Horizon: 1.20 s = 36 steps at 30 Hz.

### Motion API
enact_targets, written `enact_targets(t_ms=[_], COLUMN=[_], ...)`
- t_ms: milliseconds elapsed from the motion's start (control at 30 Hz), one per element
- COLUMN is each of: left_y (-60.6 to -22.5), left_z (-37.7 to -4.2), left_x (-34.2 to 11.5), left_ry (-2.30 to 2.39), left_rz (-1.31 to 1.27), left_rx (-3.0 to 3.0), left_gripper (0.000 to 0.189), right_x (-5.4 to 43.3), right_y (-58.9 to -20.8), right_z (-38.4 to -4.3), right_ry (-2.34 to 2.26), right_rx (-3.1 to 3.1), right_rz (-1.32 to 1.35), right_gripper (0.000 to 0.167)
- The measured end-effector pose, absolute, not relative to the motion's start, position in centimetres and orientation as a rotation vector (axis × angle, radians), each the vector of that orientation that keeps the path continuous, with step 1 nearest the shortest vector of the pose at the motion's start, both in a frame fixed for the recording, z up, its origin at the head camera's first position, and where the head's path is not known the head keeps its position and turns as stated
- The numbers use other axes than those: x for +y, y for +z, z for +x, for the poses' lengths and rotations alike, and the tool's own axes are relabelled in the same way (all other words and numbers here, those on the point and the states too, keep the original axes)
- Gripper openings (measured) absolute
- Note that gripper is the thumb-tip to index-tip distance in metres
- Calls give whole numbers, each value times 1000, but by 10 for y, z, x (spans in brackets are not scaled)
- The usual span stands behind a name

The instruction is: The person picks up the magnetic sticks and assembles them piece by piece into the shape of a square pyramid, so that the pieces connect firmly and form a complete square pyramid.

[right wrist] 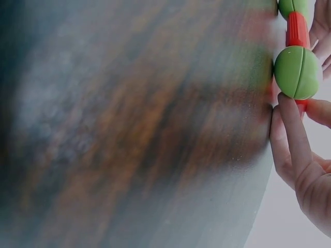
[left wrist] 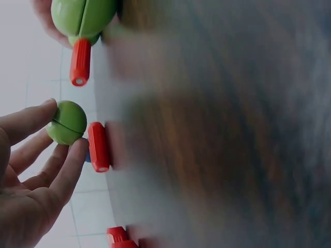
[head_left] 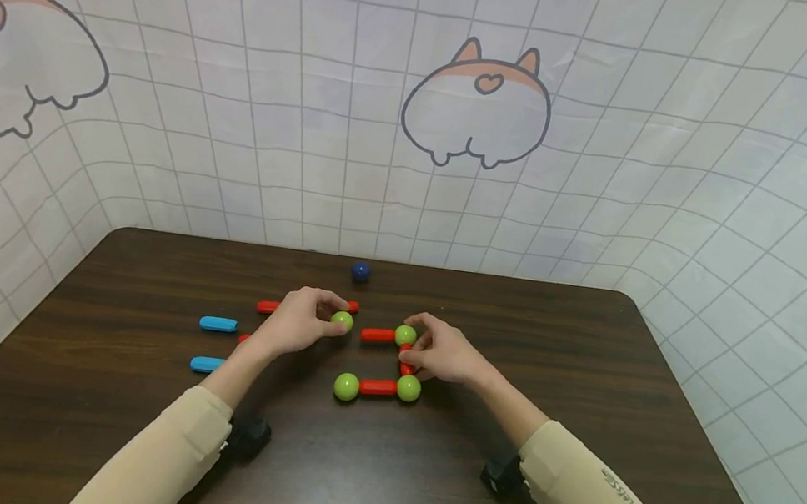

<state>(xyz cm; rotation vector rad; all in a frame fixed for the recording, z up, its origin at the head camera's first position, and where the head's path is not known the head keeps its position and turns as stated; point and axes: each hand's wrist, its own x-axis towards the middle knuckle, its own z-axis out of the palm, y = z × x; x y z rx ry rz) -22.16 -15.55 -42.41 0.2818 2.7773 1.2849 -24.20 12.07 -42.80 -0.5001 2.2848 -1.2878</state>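
Note:
My left hand pinches a loose green ball between its fingertips, and the left wrist view shows the seam round this ball. To its right lies a U-shaped chain of green balls and red rods, open toward the left. My right hand grips the chain's side red rod, between the far green ball and the near green ball. From the far ball a red rod points left toward my left hand, its end free. The near red rod ends in another green ball.
A dark blue ball sits near the table's back edge. Left of my left hand lie blue rods and a red rod, with other red ones partly hidden behind the hand. A patterned white curtain surrounds the dark wooden table.

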Motion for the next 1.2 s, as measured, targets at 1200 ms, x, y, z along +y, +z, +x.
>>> enact_targets(t_ms=[1200], left_y=[-424], left_z=[-219], left_x=[-148], left_ry=[1202], left_rz=[361], left_rx=[2759], left_gripper=[32], right_x=[122], right_y=[-428], right_z=[-241], right_ry=[-1284], right_rx=[2287], right_rz=[-513], right_gripper=[56])
